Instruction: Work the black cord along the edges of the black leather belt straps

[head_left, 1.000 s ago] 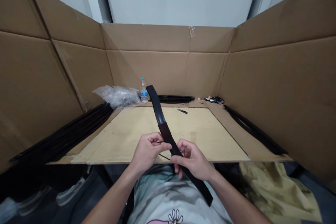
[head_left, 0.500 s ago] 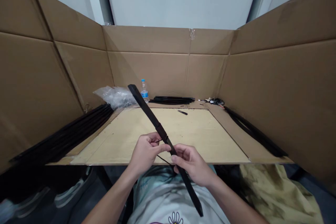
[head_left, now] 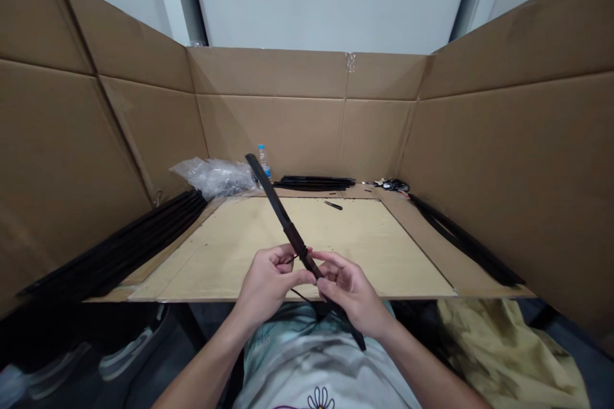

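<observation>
I count 1 strip (head_left: 281, 214) in hand, 3 more piles (left pile (head_left: 119, 249), back pile (head_left: 316, 181), right pile (head_left: 465, 239)), 1 bottle (head_left: 267, 169), 1 bag (head_left: 215, 176), 1 small tool (head_left: 332, 205).

Mid-length, the black strip (head_left: 278, 208) is hidden under right hand (head_left: 352, 297) fingers; thin cord (head_left: 301, 298) beneath them is barely resolved.

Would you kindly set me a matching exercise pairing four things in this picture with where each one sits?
1 water bottle; 2 long black strip; 3 olive cloth; 4 small black tool
A held by left hand and right hand; B lower right, off the board; C upright by the cardboard wall; D flat on the board
Pairs: 1-C, 2-A, 3-B, 4-D
</observation>
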`<act>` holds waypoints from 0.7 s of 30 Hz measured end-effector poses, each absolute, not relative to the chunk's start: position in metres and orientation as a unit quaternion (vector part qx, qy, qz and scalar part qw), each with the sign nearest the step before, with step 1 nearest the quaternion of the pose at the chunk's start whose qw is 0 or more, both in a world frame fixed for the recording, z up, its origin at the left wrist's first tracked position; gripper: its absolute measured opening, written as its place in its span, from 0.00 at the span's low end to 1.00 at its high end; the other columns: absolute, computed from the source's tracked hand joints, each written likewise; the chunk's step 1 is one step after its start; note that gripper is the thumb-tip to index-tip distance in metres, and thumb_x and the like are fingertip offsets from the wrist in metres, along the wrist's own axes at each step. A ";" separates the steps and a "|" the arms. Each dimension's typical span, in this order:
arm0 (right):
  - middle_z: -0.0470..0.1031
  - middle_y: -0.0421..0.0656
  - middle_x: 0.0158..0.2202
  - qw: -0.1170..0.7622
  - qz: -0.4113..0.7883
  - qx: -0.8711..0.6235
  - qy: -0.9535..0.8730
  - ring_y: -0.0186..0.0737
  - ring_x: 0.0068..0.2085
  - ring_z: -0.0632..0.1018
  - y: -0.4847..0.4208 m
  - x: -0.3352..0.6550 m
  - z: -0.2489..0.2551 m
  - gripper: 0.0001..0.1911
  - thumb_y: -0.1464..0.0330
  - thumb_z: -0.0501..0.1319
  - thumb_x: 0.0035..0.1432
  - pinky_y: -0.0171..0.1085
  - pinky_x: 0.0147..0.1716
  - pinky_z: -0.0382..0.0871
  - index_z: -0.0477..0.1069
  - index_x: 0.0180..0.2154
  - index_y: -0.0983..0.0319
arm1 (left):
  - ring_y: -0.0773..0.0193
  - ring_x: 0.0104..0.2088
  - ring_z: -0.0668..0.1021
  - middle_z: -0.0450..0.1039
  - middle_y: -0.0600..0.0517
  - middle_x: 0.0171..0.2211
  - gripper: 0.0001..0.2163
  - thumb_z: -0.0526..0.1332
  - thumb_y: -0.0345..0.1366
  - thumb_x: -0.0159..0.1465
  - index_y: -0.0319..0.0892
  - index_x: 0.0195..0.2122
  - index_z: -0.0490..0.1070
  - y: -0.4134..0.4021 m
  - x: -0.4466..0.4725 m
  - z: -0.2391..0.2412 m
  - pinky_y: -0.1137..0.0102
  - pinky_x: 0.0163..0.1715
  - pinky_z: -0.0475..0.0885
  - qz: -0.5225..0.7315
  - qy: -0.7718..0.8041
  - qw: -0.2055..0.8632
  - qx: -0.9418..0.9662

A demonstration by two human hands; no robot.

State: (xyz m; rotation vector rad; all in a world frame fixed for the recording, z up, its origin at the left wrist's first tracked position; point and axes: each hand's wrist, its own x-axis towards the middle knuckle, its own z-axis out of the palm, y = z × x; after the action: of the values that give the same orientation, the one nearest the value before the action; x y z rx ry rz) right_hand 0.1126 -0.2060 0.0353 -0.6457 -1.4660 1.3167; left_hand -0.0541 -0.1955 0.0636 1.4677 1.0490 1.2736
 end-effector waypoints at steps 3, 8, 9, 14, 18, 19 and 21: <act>0.69 0.37 0.25 0.473 0.560 -0.279 -0.621 0.30 0.24 0.71 -0.207 0.111 0.033 0.15 0.59 0.68 0.49 0.32 0.23 0.66 0.69 0.32 0.63 | 0.63 0.24 0.75 0.72 0.53 0.19 0.14 0.72 0.36 0.44 0.35 0.31 0.78 -0.196 -0.055 0.061 0.73 0.23 0.68 0.504 0.415 0.467 0.596; 0.73 0.36 0.21 0.467 0.586 -0.307 -0.587 0.31 0.19 0.72 -0.210 0.111 0.032 0.22 0.59 0.70 0.47 0.30 0.18 0.65 0.57 0.28 0.60 | 0.65 0.21 0.74 0.73 0.52 0.19 0.09 0.71 0.35 0.43 0.36 0.21 0.74 -0.201 -0.053 0.065 0.73 0.22 0.68 0.512 0.416 0.483 0.576; 0.75 0.38 0.23 0.471 0.582 -0.298 -0.592 0.30 0.20 0.72 -0.211 0.112 0.032 0.20 0.58 0.68 0.49 0.30 0.19 0.64 0.58 0.28 0.60 | 0.65 0.21 0.74 0.73 0.52 0.19 0.09 0.71 0.34 0.42 0.36 0.20 0.73 -0.201 -0.052 0.066 0.73 0.22 0.68 0.518 0.415 0.482 0.572; 0.76 0.43 0.31 0.503 0.573 -0.250 -0.597 0.30 0.28 0.72 -0.208 0.117 0.036 0.15 0.57 0.62 0.57 0.32 0.28 0.66 0.65 0.32 0.62 | 0.68 0.20 0.71 0.71 0.54 0.17 0.10 0.70 0.36 0.44 0.37 0.16 0.70 -0.200 -0.052 0.066 0.75 0.20 0.65 0.573 0.421 0.421 0.563; 0.70 0.39 0.30 0.483 0.581 -0.255 -0.603 0.30 0.26 0.70 -0.207 0.115 0.036 0.21 0.57 0.65 0.54 0.32 0.26 0.65 0.68 0.45 0.62 | 0.70 0.18 0.67 0.67 0.57 0.15 0.09 0.71 0.35 0.42 0.37 0.21 0.75 -0.201 -0.054 0.067 0.76 0.17 0.60 0.533 0.432 0.396 0.610; 0.69 0.38 0.29 0.472 0.582 -0.258 -0.610 0.29 0.25 0.70 -0.208 0.114 0.035 0.20 0.57 0.65 0.54 0.31 0.24 0.65 0.69 0.44 0.62 | 0.70 0.17 0.66 0.66 0.57 0.14 0.09 0.72 0.35 0.42 0.37 0.22 0.76 -0.202 -0.054 0.068 0.76 0.16 0.58 0.523 0.435 0.392 0.619; 0.67 0.36 0.25 0.452 0.587 -0.264 -0.617 0.28 0.22 0.70 -0.210 0.111 0.034 0.17 0.56 0.64 0.55 0.31 0.22 0.65 0.69 0.38 0.64 | 0.70 0.17 0.66 0.66 0.57 0.14 0.08 0.71 0.36 0.43 0.37 0.22 0.77 -0.204 -0.054 0.068 0.76 0.16 0.57 0.511 0.437 0.393 0.627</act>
State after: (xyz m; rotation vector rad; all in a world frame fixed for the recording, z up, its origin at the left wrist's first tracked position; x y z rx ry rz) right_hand 0.1108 -0.2104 0.0337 -0.6528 -1.5241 1.4512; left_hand -0.0542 -0.2037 0.0684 1.5901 1.1103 1.2980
